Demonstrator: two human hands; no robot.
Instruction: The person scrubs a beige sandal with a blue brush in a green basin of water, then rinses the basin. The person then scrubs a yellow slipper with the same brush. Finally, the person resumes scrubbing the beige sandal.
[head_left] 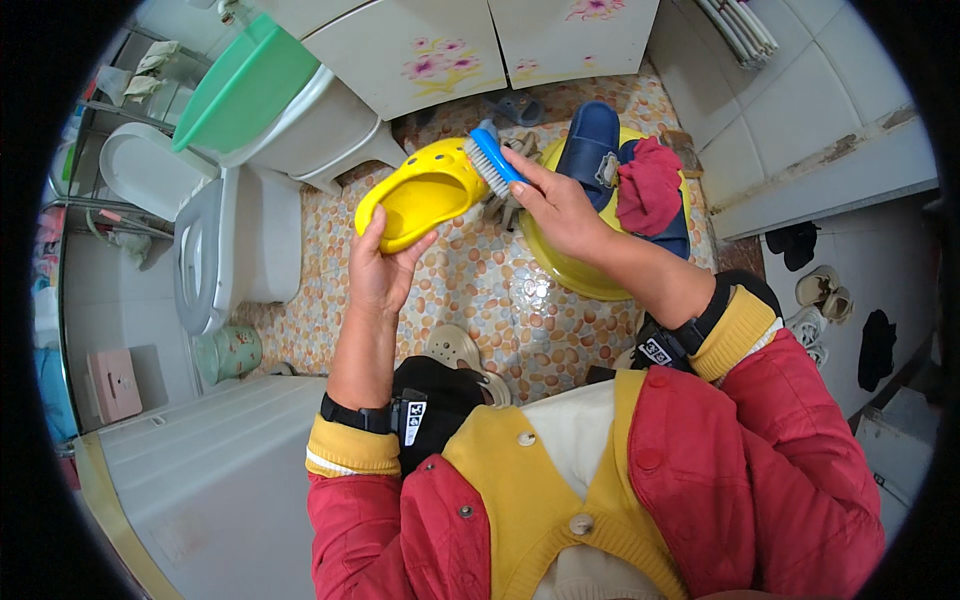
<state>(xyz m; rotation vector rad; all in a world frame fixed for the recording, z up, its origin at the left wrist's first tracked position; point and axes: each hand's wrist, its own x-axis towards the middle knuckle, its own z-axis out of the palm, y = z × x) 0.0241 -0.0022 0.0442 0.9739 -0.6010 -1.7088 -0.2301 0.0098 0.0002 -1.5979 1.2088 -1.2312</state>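
My left hand [385, 265] grips a yellow clog [425, 195] by its heel end, with the opening facing up and the toe pointing to the upper right. In my right hand [560, 205] is a blue scrub brush [490, 155] with pale bristles. The bristles are against or very close to the clog's toe; contact is hard to tell. To the right of my right hand stands a yellow basin [560, 262]. Blue slippers [588, 145] rest in it, and a crumpled red cloth [648, 185] lies over one of them.
At the left are a toilet [260, 235] with a grey seat and a white stool [310, 130] bearing a green basin [245, 85]. A white cabinet [400, 50] stands ahead. Several shoes [818, 285] lie beyond the doorway at right. The pebble-patterned floor [330, 300] looks wet.
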